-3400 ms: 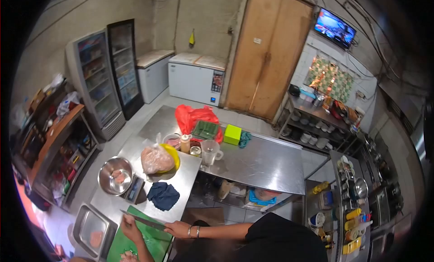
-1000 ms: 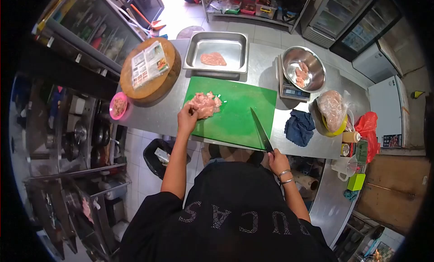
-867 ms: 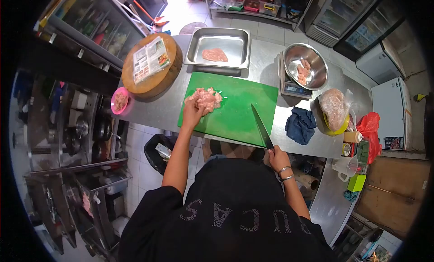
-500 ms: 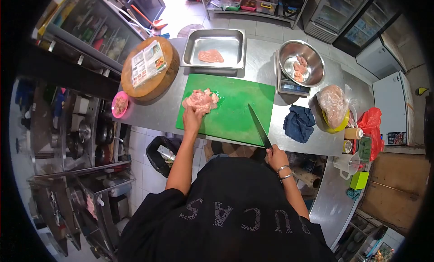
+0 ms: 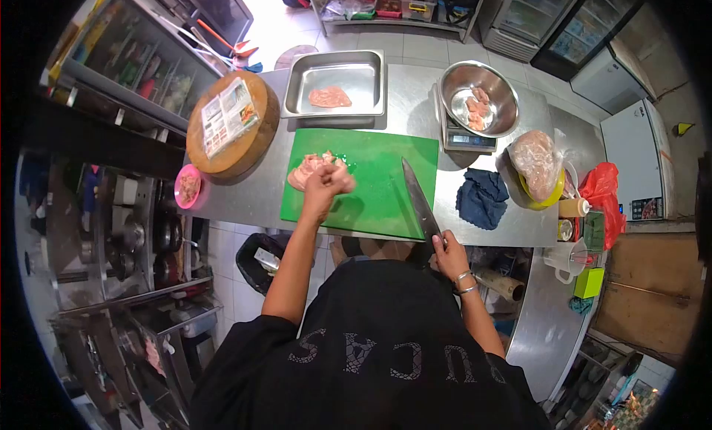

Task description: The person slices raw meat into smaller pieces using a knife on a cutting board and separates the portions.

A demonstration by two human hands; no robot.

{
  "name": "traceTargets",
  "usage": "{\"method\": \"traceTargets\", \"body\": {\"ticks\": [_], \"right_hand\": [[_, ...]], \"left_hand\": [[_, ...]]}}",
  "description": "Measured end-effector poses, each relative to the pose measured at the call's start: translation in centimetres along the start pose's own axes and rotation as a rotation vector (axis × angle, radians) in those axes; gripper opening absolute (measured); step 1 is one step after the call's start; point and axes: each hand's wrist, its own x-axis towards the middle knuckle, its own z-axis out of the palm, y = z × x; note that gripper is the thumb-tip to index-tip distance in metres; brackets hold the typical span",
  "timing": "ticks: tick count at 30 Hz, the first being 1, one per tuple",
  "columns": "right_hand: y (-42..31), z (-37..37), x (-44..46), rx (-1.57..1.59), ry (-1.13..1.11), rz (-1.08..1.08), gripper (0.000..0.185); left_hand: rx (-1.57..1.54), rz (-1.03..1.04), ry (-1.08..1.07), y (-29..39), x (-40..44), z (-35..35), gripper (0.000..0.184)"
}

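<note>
A green cutting board (image 5: 386, 185) lies on the steel table. On its left part is a pile of raw meat pieces (image 5: 302, 172). My left hand (image 5: 319, 196) is over the pile, its fingers pinched on a piece of meat (image 5: 343, 181) that looks slightly blurred. My right hand (image 5: 449, 255) is closed around the handle of a large knife (image 5: 418, 196), at the board's lower right edge. The knife's blade lies over the right part of the board, pointing away from me.
Behind the board stands a steel tray (image 5: 371, 103) with one meat piece. A steel bowl (image 5: 500, 96) sits on a scale (image 5: 467, 142). Right are a dark blue cloth (image 5: 482, 200) and bagged meat (image 5: 535, 165); left, a round wooden block (image 5: 259, 126) and pink bowl (image 5: 180, 189).
My left hand has risen from the pile's near edge and moved slightly right, with a meat piece in its fingers. The knife remains in my right hand. The view has shifted slightly.
</note>
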Motion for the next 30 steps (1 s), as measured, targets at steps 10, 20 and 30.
{"method": "traceTargets", "body": {"ticks": [10,20,30], "right_hand": [[1.2,1.7,1.4,-0.041,0.161,-0.099,0.042],[2.4,4.4,1.6,-0.07,-0.038,-0.059,0.05],[3.6,3.4,1.8,-0.121,0.152,-0.152,0.053]], "left_hand": [[0.676,-0.098,-0.356,-7.0,0.3,7.4,0.024],[0.775,0.128,-0.126,-7.8,1.1,5.1,0.026],[1.065,0.117,-0.247,-7.8,0.2,6.5,0.036]]}}
